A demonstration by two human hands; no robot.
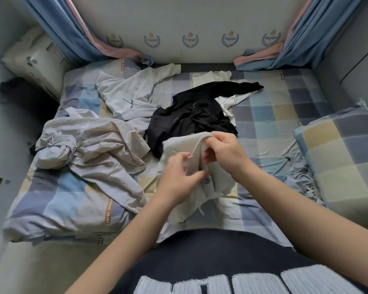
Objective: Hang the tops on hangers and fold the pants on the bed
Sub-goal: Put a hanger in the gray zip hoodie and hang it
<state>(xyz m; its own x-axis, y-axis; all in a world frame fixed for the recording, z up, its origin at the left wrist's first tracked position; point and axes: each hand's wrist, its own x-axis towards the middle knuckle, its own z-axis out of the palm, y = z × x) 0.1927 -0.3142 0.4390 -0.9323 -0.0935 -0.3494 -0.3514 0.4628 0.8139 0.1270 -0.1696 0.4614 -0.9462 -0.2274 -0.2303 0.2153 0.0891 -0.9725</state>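
Hands hold the pale garment (218, 183) up over the bed (263, 124): left hand (176, 177) pinches low, right hand (223, 153) pinches the top. Find its edges, shake it flat, then fold.

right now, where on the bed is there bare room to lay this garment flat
Best free patch: bare sheet between the black top and the right pillow. Smaller one near left, below the beige shirt. Crowded: the middle, with hoodie, shirt, black top.
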